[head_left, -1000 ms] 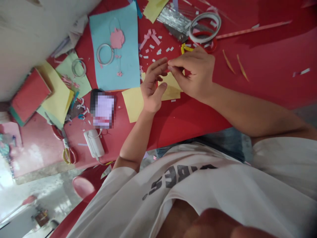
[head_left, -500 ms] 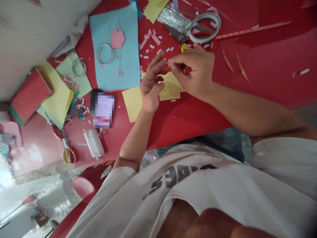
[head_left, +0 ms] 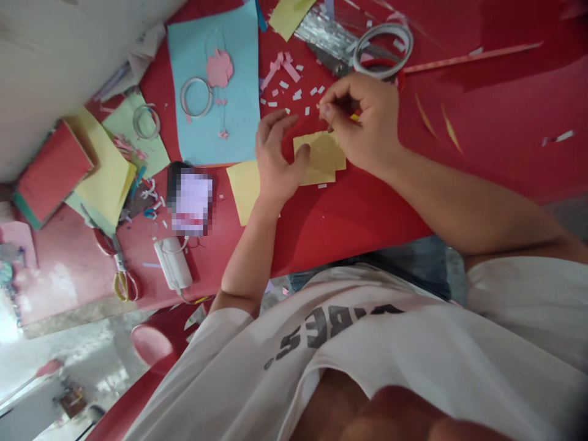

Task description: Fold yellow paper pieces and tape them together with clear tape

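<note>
My left hand (head_left: 278, 159) is open above the red table, its fingers apart, between a yellow sheet (head_left: 244, 188) and a smaller yellow paper (head_left: 321, 160). Thumb and index finger of my right hand (head_left: 367, 122) are pinched together over the top of that smaller paper; whatever they hold is too small to name. Small white paper bits (head_left: 297, 95) lie beyond my hands. On the blue sheet (head_left: 239, 73) at the upper left rest a pink paper flower (head_left: 220, 68) with a string and a tape roll (head_left: 210, 98).
Large tape rolls (head_left: 410, 52) and a striped pink stick (head_left: 478, 58) lie at the upper right. A phone (head_left: 193, 202), a white power bank (head_left: 173, 264), scissors (head_left: 120, 260) and coloured papers (head_left: 103, 165) are at the left. Clear plastic strips lie at the top.
My left hand has come away from my right fingertips, turned and moved slightly left, fingers spread. My right hand has shifted slightly right, still pinched.
</note>
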{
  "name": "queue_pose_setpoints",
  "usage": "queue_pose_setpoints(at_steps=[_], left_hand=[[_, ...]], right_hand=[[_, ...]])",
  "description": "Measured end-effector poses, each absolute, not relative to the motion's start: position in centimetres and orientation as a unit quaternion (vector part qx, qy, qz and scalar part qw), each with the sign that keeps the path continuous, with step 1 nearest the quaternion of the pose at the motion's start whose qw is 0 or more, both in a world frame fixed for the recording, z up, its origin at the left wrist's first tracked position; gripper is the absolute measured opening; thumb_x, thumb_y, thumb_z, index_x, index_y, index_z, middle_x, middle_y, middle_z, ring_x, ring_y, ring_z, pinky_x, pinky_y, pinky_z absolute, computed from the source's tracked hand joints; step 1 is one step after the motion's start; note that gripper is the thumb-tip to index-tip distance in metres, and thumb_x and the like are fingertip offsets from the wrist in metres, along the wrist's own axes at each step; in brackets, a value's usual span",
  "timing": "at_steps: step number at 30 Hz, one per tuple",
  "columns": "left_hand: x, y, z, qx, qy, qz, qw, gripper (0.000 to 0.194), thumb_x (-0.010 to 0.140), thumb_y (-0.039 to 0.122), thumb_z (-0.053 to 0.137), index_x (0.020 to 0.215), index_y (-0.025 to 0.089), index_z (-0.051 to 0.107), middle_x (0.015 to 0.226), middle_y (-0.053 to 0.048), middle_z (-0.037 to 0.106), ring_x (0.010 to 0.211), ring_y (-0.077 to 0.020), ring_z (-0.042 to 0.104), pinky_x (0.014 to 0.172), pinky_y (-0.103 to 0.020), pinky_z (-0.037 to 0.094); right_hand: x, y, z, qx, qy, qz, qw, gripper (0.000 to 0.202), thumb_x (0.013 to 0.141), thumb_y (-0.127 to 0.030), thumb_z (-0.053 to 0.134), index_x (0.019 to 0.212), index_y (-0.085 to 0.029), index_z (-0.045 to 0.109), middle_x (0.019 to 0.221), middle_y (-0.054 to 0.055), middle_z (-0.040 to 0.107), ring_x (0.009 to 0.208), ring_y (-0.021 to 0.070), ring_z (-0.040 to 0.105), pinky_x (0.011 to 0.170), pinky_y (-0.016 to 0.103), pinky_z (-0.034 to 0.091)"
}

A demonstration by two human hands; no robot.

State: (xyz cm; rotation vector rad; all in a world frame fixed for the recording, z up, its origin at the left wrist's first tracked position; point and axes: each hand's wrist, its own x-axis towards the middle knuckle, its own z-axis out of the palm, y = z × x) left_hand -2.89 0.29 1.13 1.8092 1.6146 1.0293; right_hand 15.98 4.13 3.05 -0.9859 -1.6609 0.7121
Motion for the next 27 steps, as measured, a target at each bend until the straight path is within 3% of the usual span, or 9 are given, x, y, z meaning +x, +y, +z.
queue_pose_setpoints(at_steps=[4,8,12,16,20,23,27], left_hand=[[-2.3,-0.4,1.9,0.679,0.690,0.201,0.150,0.061,0.075,0.042,0.084,0.128,0.033,0.056,0.154,-0.009,0.042,0.147,-0.0424,0.033,0.121,-0.065,0.029],[-1.8,-0.7,2.9,0.684,0.693,0.167,0.151,0.049,0.077,0.032,0.081,0.119,0.031,0.056,0.154,-0.009,0.042,0.149,-0.0403,0.030,0.120,-0.063,0.029],[-2.3,-0.3,2.2,0.685,0.676,0.204,0.178,0.034,0.083,0.028,0.076,0.110,0.029,0.056,0.135,-0.009,0.056,0.142,-0.0385,0.040,0.118,-0.063,0.029],[-3.4,0.8,-0.1,0.692,0.619,0.302,0.215,0.025,0.083,0.032,0.077,0.094,0.027,0.055,0.099,-0.005,0.063,0.118,-0.0379,0.055,0.114,-0.067,0.028],[-4.2,2.0,-2.0,0.708,0.550,0.352,0.269,0.023,0.086,0.040,0.074,0.098,0.028,0.058,0.096,-0.004,0.063,0.098,-0.0308,0.059,0.105,-0.063,0.037],[-4.4,2.5,-2.4,0.712,0.500,0.379,0.315,0.029,0.085,0.050,0.076,0.095,0.029,0.060,0.094,-0.003,0.064,0.088,-0.0243,0.057,0.091,-0.052,0.049],[-4.0,2.1,-1.5,0.703,0.487,0.417,0.307,0.027,0.091,0.054,0.072,0.094,0.029,0.061,0.095,-0.002,0.066,0.088,-0.0225,0.057,0.081,-0.044,0.053]], right_hand=[[16.3,5.1,2.2,-0.437,-0.699,0.306,0.476,0.014,0.097,-0.025,0.056,0.094,-0.037,0.059,0.087,-0.004,0.065,0.079,0.0224,0.065,0.072,0.040,0.052],[16.6,5.5,1.8,-0.444,-0.722,0.301,0.436,0.015,0.097,-0.021,0.053,0.099,-0.036,0.054,0.087,-0.003,0.062,0.078,0.0235,0.062,0.071,0.042,0.048],[16.6,5.5,1.5,-0.436,-0.744,0.294,0.411,0.006,0.103,-0.032,0.053,0.107,-0.035,0.051,0.088,-0.001,0.062,0.077,0.0226,0.059,0.072,0.040,0.043],[16.4,5.5,1.4,-0.426,-0.752,0.297,0.407,0.018,0.101,-0.048,0.054,0.115,-0.037,0.053,0.087,-0.002,0.067,0.077,0.0230,0.060,0.073,0.041,0.043],[16.4,5.7,1.9,-0.381,-0.754,0.320,0.428,0.021,0.096,-0.058,0.061,0.105,-0.040,0.062,0.095,-0.003,0.073,0.085,0.0234,0.063,0.079,0.043,0.048],[16.7,5.6,2.9,-0.350,-0.760,0.339,0.430,0.017,0.091,-0.052,0.071,0.101,-0.039,0.066,0.097,-0.004,0.075,0.088,0.0230,0.066,0.081,0.043,0.051],[17.1,5.6,3.7,-0.312,-0.760,0.367,0.437,0.012,0.090,-0.036,0.074,0.101,-0.034,0.069,0.097,-0.003,0.074,0.087,0.0196,0.068,0.079,0.039,0.055]])
